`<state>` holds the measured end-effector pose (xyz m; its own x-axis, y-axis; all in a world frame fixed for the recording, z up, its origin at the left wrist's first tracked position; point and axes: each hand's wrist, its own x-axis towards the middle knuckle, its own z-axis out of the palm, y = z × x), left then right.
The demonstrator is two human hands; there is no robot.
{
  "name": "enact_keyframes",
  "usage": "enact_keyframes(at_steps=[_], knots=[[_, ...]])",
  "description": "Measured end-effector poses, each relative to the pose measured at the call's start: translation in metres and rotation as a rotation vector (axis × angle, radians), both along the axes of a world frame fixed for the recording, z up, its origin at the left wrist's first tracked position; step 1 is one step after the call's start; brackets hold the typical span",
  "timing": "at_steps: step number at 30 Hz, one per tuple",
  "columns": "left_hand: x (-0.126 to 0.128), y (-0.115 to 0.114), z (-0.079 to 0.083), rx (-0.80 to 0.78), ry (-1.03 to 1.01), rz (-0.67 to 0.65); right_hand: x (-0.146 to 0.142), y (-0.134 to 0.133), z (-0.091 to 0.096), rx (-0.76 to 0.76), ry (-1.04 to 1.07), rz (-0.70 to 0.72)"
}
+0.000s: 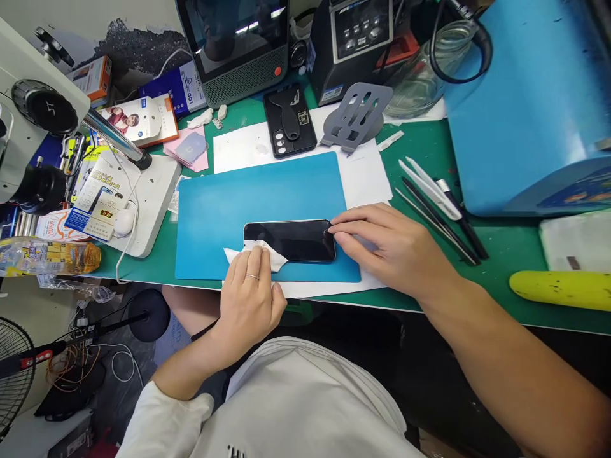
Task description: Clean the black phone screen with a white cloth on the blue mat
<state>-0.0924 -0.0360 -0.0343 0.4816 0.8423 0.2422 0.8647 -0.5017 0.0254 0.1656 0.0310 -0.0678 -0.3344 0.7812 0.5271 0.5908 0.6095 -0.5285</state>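
Observation:
A black phone [298, 240] lies screen up on a blue mat [267, 197] near the table's front edge. My left hand [251, 299] is closed on a white wipe [272, 257] and presses it onto the phone's left end. A ring shows on one finger. My right hand [386, 245] rests at the phone's right end, fingertips touching its edge and steadying it.
Tweezers and thin tools [436, 203] lie right of the mat. A second black phone [289, 121] and a grey stand [356, 114] sit behind it. A microscope [42, 127] stands at left, a blue machine [534, 108] at right, a yellow object [558, 287] at the front right.

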Motion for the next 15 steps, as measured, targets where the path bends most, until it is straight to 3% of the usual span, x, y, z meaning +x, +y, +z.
enact_keyframes(at_steps=[6,12,15], knots=[[0.0031,0.0094,-0.0033,-0.009,-0.002,0.029,-0.0001,-0.0003,-0.0011,0.031,-0.008,0.007],[0.0038,-0.0004,0.0019,-0.003,0.007,0.001,0.0005,-0.001,-0.0017,-0.002,-0.006,0.013],[0.0042,0.0053,0.0001,0.009,-0.003,0.003,-0.0008,-0.0012,-0.0014,0.005,-0.007,0.015]])
